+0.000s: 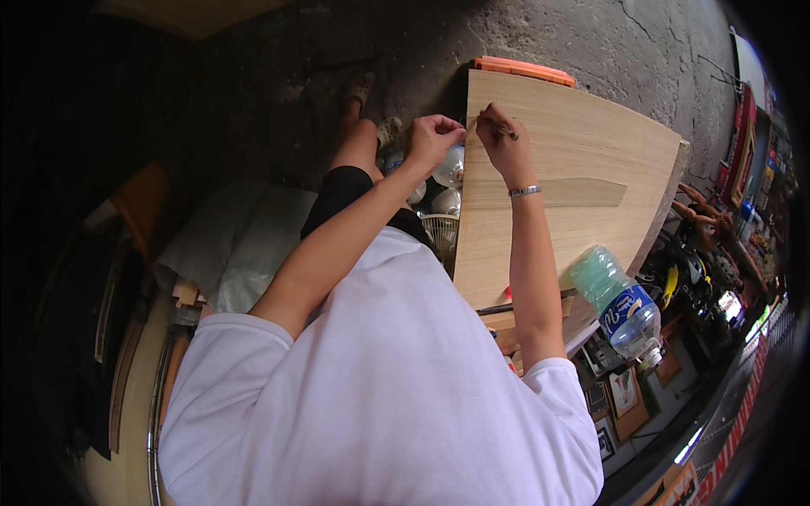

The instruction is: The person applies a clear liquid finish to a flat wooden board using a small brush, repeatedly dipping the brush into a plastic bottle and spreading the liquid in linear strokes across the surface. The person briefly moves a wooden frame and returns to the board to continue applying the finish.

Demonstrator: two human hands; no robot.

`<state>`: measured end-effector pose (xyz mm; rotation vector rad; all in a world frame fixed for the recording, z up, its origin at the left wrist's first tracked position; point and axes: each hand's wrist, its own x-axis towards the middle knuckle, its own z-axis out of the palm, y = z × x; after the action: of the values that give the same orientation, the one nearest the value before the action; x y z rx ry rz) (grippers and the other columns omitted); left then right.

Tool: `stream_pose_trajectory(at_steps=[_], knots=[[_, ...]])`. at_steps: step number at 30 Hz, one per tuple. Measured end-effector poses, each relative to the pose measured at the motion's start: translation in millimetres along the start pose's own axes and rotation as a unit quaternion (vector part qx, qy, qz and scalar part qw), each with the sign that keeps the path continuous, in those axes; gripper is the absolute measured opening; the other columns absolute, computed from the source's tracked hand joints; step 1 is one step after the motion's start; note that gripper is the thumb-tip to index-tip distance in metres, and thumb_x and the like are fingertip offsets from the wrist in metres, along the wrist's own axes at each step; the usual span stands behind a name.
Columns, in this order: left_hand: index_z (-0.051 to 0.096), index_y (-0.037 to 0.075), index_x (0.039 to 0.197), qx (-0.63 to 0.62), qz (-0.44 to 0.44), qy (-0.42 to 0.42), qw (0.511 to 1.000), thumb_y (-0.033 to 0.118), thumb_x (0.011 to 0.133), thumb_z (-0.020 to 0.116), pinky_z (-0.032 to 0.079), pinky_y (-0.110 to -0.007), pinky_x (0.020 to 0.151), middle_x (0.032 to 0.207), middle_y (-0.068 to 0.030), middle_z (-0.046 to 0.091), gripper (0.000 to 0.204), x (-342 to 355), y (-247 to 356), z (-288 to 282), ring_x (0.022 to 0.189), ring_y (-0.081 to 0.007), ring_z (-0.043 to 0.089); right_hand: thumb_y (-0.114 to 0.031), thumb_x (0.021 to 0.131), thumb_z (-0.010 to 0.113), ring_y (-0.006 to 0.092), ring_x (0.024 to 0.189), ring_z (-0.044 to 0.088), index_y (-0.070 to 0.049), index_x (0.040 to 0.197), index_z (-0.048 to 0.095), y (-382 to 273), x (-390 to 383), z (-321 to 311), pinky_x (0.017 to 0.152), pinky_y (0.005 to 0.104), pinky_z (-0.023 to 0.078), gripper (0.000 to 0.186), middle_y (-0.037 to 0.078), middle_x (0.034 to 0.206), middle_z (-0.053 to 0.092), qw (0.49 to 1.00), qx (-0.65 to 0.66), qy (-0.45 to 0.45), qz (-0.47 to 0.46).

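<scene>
Left hand [433, 139]: It is closed in a pinch at the left edge of the board. The fingers are curled in tight. I cannot tell if it holds something small or just grips the edge.

Right hand [499, 139]: It is shut around a thin pencil [504, 129]. The hand rests on top of the board, close to the left hand. A shiny bracelet [524, 191] sits on the wrist.

Board [574, 160]: A big, pale wood board lies flat on the desk in front of the person. Its left edge is straight and its far side curves round. A darker strip of wood [582, 192] lies across the middle.

Pencil: The tip points down at the board, very near the left edge.

Doing it well: I think the person is marking the wood by the edge. The left hand should keep firm so nothing slides. The pencil should move slow and light, and stay right on the line. The eyes should stay on the tip.

Bottle [622, 305]: A clear plastic water bottle with a blue label lies at the near right edge of the board, well apart from both hands.

Orange thing [523, 69]: A flat orange piece peeks out past the far end of the board.

Below: Round shiny things [448, 181] and a white basket [439, 229] sit low down, left of the board.
</scene>
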<state>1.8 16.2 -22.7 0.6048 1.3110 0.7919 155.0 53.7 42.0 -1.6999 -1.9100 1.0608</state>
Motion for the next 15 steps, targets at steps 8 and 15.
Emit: stream_pose_trajectory(at_steps=[8,15], knots=[[0.071,-0.003,0.088,-0.012,-0.016,0.000,1.000,0.003,0.081,0.076,0.052,-0.022,0.067,0.080,-0.0057,0.071,0.011,5,-6,1,0.071,-0.0081,0.063,-0.002,0.087,0.062,0.0325,0.066,0.063,0.000,0.088,0.053,-12,-25,4,0.060,0.0316,0.049,0.009,0.015,0.075,0.064,1.000,0.011,-0.001,0.006],[0.071,-0.002,0.090,-0.036,-0.030,-0.014,0.999,0.005,0.082,0.075,0.051,-0.022,0.069,0.082,-0.0052,0.071,0.011,-8,0,-14,0.073,-0.0092,0.064,-0.011,0.099,0.056,0.0098,0.067,0.060,-0.002,0.095,0.055,-2,-44,16,0.059,0.0236,0.046,0.010,0.007,0.077,0.066,0.941,0.290,0.124,0.122]])
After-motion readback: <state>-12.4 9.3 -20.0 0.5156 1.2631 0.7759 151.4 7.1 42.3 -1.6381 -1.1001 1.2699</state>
